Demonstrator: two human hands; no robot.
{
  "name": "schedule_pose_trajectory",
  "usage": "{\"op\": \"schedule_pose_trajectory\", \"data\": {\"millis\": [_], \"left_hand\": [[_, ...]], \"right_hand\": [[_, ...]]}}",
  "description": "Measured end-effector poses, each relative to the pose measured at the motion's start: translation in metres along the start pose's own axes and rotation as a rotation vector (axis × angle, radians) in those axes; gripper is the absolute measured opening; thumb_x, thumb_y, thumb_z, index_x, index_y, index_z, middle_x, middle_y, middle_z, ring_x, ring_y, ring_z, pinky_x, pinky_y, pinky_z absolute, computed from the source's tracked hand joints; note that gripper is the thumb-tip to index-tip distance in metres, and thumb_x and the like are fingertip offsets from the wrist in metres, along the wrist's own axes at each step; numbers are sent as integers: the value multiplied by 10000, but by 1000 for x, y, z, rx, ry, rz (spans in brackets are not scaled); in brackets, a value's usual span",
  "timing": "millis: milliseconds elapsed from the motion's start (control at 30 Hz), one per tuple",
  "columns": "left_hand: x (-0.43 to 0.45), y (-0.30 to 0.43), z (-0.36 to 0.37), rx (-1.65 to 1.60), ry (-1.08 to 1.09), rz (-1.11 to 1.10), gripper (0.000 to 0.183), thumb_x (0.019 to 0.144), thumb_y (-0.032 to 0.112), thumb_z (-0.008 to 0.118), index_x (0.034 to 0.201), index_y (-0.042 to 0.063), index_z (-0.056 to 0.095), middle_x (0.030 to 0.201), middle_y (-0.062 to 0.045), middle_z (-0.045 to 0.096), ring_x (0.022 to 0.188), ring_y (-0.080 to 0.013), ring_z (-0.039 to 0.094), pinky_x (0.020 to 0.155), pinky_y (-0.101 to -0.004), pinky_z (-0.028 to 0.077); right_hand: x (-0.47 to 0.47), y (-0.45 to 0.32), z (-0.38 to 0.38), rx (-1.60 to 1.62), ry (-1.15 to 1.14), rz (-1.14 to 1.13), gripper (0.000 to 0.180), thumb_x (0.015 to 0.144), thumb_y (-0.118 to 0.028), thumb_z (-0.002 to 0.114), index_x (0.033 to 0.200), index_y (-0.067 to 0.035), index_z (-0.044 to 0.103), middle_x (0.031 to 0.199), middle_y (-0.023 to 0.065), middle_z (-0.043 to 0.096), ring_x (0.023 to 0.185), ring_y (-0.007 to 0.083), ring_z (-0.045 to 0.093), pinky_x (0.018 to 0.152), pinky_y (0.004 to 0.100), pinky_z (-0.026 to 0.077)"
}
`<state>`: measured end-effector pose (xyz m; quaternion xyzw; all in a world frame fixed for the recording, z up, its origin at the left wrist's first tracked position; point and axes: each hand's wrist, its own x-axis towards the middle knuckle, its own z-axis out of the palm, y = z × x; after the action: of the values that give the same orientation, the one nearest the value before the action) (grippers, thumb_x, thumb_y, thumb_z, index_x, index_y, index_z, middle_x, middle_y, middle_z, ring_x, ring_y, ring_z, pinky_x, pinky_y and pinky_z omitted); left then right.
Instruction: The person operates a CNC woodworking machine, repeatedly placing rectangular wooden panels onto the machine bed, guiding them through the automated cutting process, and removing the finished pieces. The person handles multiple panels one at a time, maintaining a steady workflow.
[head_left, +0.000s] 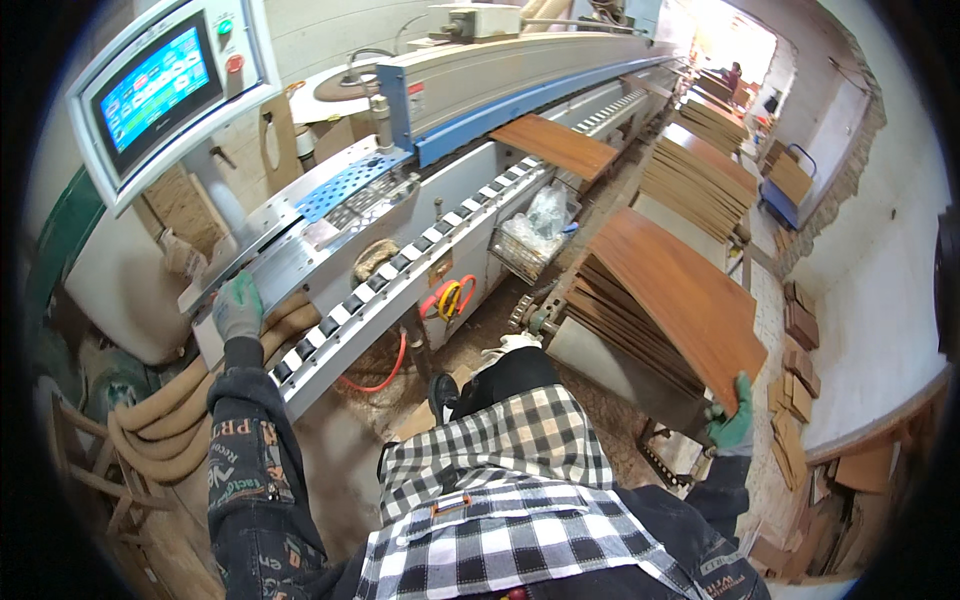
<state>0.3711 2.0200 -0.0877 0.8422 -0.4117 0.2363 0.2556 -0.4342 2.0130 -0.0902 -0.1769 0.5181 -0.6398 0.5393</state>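
My left hand (238, 307), in a grey and green work glove, rests on the near end of the metal infeed table (281, 274) of an edge-banding machine. At the right, my gloved right hand (733, 420) grips the near corner of a reddish-brown wood-grain panel (675, 289). That panel lies askew on top of a stack of similar panels (630, 330), its near corner raised and jutting out. Farther along the machine, another wood-grain panel (559, 146) lies across the roller track (401, 261) beside the blue pressure beam (525, 112).
A control screen (154, 86) hangs at upper left. Below the track are a wire basket with plastic bags (536, 232), red-handled scissors (448, 298) and a red air hose (382, 386). More panel stacks (694, 180) line the right; a person (733, 75) is far off.
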Motion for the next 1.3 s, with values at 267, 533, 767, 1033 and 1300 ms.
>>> {"op": "schedule_pose_trajectory", "data": {"millis": [267, 533, 767, 1033, 1300], "left_hand": [[-4, 1, 4, 18, 73, 7, 340, 924, 378, 475, 917, 95, 662, 932, -159, 642, 920, -360, 592, 823, -464, 446], [-8, 22, -18, -26, 138, -3, 349, 933, 376, 469, 923, 87, 665, 934, -178, 633, 927, -369, 582, 827, -469, 441], [-6, 18, -17, 7, -24, -113, 293, 896, 352, 497, 1029, 151, 664, 1037, -103, 635, 1016, -310, 573, 910, -429, 429], [-6, 33, -23, -27, 118, -84, 370, 944, 366, 453, 880, 65, 659, 899, -169, 639, 896, -366, 580, 816, -461, 438], [-4, 23, -15, -25, 22, -104, 312, 915, 361, 487, 996, 115, 661, 983, -143, 637, 958, -341, 578, 863, -442, 437]], "right_hand": [[-12, 63, 74, -55, -283, 120, 296, 867, -279, 659, 1075, -80, 588, 751, 56, 634, 552, 166, 600, 501, 333, 536], [-52, 121, 213, -52, -830, 363, 339, 924, -248, 593, 1158, -12, 526, 994, 98, 619, 751, 165, 624, 583, 271, 527], [-104, 172, 301, -165, -1144, 392, 373, 959, -340, 538, 1165, -30, 532, 1051, 57, 606, 859, 147, 620, 725, 296, 548], [-127, 183, 338, -287, -1506, 773, 281, 897, -124, 631, 1132, 8, 550, 987, 77, 611, 880, 160, 625, 786, 283, 527], [-150, 196, 340, -309, -1531, 601, 237, 915, -121, 610, 1088, 40, 590, 935, 111, 653, 805, 173, 648, 727, 287, 536]]}}
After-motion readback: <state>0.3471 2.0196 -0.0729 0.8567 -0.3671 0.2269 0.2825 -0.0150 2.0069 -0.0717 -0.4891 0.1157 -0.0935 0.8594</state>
